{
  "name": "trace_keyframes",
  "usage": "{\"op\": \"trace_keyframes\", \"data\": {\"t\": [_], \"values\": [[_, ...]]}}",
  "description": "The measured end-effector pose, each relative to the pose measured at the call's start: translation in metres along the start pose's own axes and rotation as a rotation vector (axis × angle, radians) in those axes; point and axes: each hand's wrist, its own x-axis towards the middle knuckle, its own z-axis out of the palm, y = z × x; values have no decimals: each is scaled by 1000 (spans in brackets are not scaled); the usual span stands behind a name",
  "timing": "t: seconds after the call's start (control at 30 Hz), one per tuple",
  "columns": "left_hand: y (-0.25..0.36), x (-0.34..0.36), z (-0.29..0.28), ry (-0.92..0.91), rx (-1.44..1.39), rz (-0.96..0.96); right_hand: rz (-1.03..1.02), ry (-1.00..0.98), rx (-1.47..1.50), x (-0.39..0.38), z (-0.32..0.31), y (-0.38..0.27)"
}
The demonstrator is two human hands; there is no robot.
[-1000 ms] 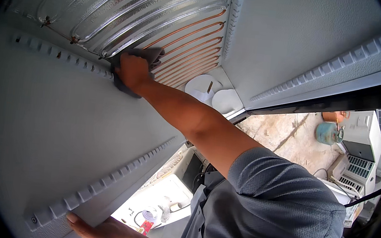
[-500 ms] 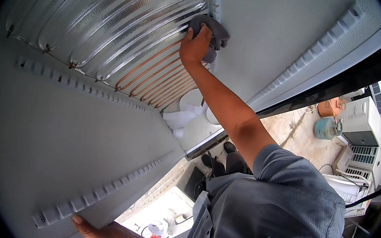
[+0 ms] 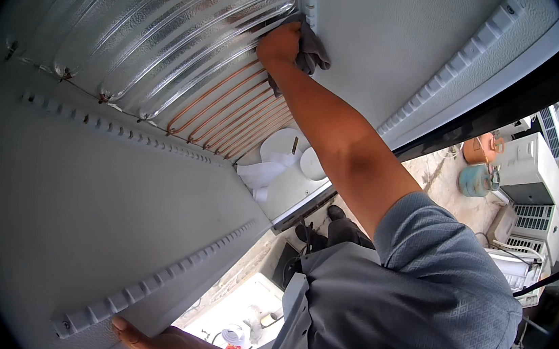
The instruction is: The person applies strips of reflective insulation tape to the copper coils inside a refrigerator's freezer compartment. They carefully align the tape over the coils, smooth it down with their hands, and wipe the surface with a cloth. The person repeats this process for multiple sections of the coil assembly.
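My right hand (image 3: 278,46) is stretched up into a white fridge cabinet and grips a grey cloth (image 3: 314,52). It presses the cloth against the corner where the ribbed silver back panel (image 3: 151,31) meets the right inner wall (image 3: 389,43). Copper tubes (image 3: 231,111) run across the panel just below the hand. My left hand (image 3: 163,345) is at the lower edge of the picture, its fingers closed on the front edge of the left inner wall (image 3: 86,202), beside a ridged shelf rail (image 3: 166,278).
White round parts and a crumpled white sheet (image 3: 274,160) lie at the cabinet's far end. Outside stand a blue gas cylinder (image 3: 475,181), white air-conditioner units (image 3: 531,174) and a white tray with small items (image 3: 241,310). My shoes (image 3: 333,214) are on the ground.
My right hand has carried the cloth from the left wall's rail across the silver panel to its right corner. My left hand has kept its grip on the wall edge.
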Motion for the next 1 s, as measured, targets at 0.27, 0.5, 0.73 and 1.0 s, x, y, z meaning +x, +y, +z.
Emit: {"op": "trace_keyframes", "data": {"t": [0.27,0.5,0.73,1.0], "values": [[-13,-1,4,16,56,25,44,-168,-35,15,-37,-12],[-7,-1,5,45,92,-28,46,23,97,27,7,22],[16,-1,17,-93,-111,176,-70,-282,-107,18,-13,18],[-16,4,0,46,117,85,-508,-423,-425,35,-25,71]]}}
